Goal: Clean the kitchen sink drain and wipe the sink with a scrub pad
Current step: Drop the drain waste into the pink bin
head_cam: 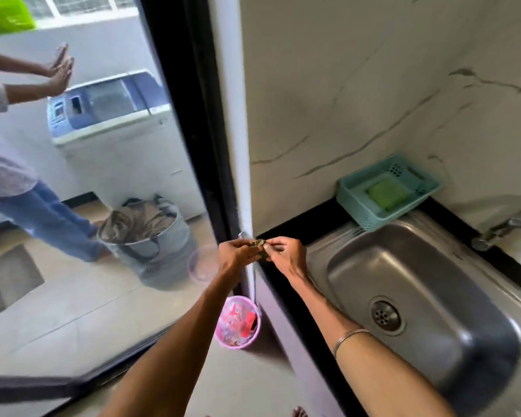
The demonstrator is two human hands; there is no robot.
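Observation:
The steel sink [451, 341] lies at the right, its round drain [385, 315] uncovered in the basin. My left hand [236, 255] and my right hand [286, 257] meet to the left of the sink, above the counter corner. Both pinch a small dark green piece, seemingly a scrub pad [260, 247], between their fingertips. A second, bright green pad [385, 192] rests in a teal basket [355, 203] at the sink's back corner. The tap [497, 231] sticks out from the right wall.
A pink waste bin [238, 322] with wrappers stands on the floor below my hands. Behind the glass door [103, 206] at the left are a washing machine [118, 115], a grey laundry bucket [151, 242] and another person [18, 164]. The black counter edge [301, 227] borders the sink.

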